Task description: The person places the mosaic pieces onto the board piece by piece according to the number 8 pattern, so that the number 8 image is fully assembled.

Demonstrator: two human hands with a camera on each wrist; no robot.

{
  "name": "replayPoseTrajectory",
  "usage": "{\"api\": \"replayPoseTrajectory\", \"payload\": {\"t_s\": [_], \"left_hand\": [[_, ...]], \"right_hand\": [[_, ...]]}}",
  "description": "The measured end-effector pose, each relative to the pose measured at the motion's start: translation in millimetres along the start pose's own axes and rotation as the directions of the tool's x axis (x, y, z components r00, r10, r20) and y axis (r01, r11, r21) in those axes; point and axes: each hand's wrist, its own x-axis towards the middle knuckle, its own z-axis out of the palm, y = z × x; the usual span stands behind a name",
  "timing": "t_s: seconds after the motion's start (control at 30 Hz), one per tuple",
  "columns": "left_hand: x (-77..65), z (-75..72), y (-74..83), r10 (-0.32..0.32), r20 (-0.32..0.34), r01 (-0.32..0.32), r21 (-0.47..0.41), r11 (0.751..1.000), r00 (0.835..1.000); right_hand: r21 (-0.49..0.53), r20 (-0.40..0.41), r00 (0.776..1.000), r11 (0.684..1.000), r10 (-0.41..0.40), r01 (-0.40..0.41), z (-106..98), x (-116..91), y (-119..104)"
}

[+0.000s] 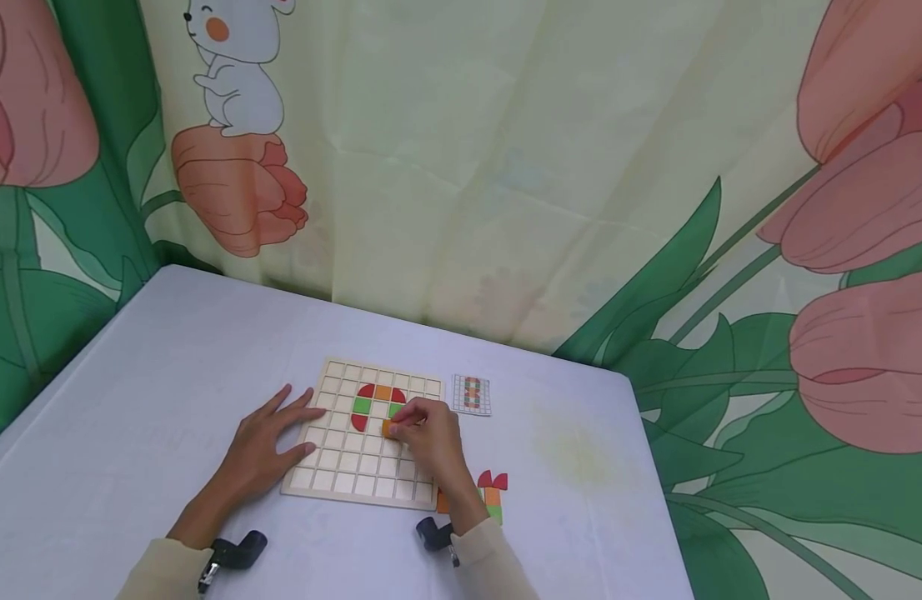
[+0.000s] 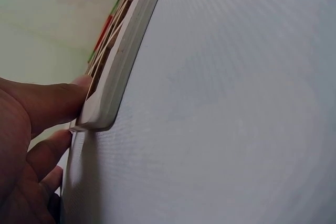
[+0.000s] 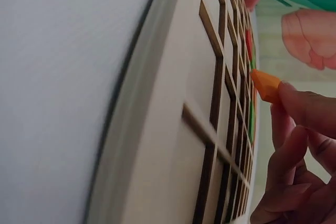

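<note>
Pinching orange pc point(image 3: 265, 86): R hand point(image 1: 433, 435) | L hand point(image 1: 260, 447) splayed on board point(image 1: 348, 463) | loose pcs point(image 1: 493, 497) part-hid by wrist point(image 1: 470, 510)

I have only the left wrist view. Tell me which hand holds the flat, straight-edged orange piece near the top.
Observer: The right hand pinches the flat orange piece, over the pale wooden grid board.
Operator: Describe the farthest row of laid pieces.
Observer: An orange square piece sits between two red quarter-round pieces.
Operator: Say what lies right of the board's far right corner.
Observer: A small, rectangular white card printed with a coloured pattern.
</note>
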Motion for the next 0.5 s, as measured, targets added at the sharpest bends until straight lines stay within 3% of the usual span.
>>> {"api": "replayPoseTrajectory", "payload": {"t_s": [0.5], "left_hand": [[0.4, 0.8, 0.0, -0.012, 0.002, 0.012, 0.006, 1.0, 1.0]], "right_hand": [[-0.161, -0.051, 0.999, 0.987, 0.007, -0.015, 21.1, 11.5, -11.2]]}}
